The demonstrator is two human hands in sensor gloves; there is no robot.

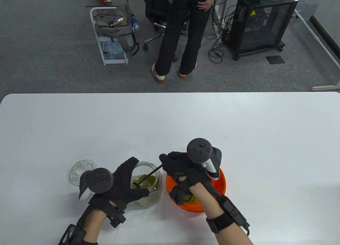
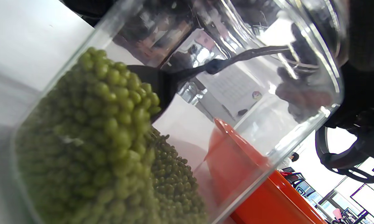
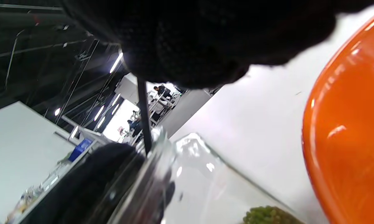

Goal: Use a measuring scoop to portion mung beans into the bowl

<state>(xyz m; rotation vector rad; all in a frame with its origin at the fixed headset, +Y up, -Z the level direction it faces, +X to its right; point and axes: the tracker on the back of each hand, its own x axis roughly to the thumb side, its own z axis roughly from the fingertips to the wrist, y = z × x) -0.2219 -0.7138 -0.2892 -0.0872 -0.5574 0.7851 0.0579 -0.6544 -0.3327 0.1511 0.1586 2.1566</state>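
Observation:
A clear glass jar [image 1: 148, 185] holding green mung beans [image 1: 144, 181] stands near the table's front edge, tilted toward the right. My left hand [image 1: 127, 181] grips it around its left side. My right hand [image 1: 178, 168] pinches the thin handle of a black measuring scoop [image 1: 151, 173], whose cup is down among the beans. Through the jar wall [image 2: 205, 155] in the left wrist view, the black scoop [image 2: 162, 84] digs into the bean pile [image 2: 96, 140]. The orange bowl [image 1: 221, 182] sits right of the jar with a few beans [image 1: 194, 200] inside, partly hidden by my right wrist.
The jar's glass lid [image 1: 79, 170] lies on the table left of my left hand. A person [image 1: 183, 30] stands on the floor beyond the table's far edge, beside a cart [image 1: 111, 38] and a black cabinet [image 1: 260, 24].

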